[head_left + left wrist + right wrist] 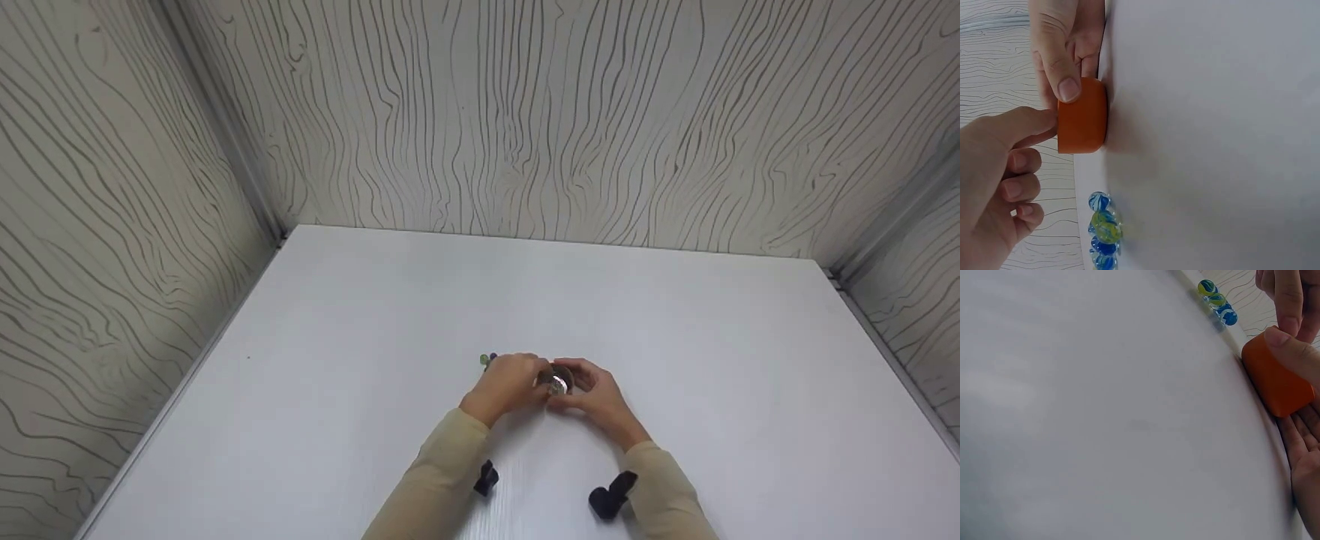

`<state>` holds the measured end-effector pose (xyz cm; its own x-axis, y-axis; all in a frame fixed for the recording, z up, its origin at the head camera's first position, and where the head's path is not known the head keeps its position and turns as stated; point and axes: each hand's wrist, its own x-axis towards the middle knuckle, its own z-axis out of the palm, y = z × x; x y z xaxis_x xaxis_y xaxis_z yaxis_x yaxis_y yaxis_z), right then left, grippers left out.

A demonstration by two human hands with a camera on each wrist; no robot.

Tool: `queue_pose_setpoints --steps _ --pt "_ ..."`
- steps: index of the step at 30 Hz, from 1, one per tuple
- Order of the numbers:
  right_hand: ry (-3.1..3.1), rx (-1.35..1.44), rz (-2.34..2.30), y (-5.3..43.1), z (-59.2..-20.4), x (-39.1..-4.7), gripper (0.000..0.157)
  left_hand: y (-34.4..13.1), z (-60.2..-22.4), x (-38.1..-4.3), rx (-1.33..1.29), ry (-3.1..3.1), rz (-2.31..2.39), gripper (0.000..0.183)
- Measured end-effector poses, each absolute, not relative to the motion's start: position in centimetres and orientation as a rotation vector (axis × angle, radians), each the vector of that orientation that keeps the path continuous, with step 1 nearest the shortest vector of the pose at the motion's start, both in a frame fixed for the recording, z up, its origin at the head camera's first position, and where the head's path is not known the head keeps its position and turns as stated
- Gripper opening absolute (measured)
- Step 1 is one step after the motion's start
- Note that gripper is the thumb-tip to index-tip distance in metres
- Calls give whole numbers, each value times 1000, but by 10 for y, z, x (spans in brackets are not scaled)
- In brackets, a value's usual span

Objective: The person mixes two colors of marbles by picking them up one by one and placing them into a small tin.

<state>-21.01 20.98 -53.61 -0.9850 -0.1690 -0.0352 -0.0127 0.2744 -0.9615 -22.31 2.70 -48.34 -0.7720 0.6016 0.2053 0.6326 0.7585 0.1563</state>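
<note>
A small round bowl, orange outside (1084,126) and shiny metallic inside, stands upright on the white table. My right hand (602,399) holds it from the right, thumb against its near wall and fingers round the far side. From the left, my left hand (510,386) reaches over the opening, with its index fingertip right at the rim and its other fingers curled. What those left fingertips pinch, if anything, I cannot tell. Several glass marbles (1107,232), blue and yellow-green, lie on the table just beyond the left hand, partly hidden by it in the head view.
The white table (360,315) runs back to a wall panel (480,112) with wood-grain lines, and another such panel (112,225) flanks it on the left. Black wrist-camera mounts (609,501) sit by both sleeves, close over the tabletop.
</note>
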Motion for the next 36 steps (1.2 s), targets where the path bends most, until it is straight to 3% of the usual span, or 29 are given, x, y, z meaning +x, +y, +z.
queue_pose_setpoints --steps 36 --pt "2470 -162 -1745 208 -536 -210 66 -2 -479 -231 -937 -2829 -458 17"
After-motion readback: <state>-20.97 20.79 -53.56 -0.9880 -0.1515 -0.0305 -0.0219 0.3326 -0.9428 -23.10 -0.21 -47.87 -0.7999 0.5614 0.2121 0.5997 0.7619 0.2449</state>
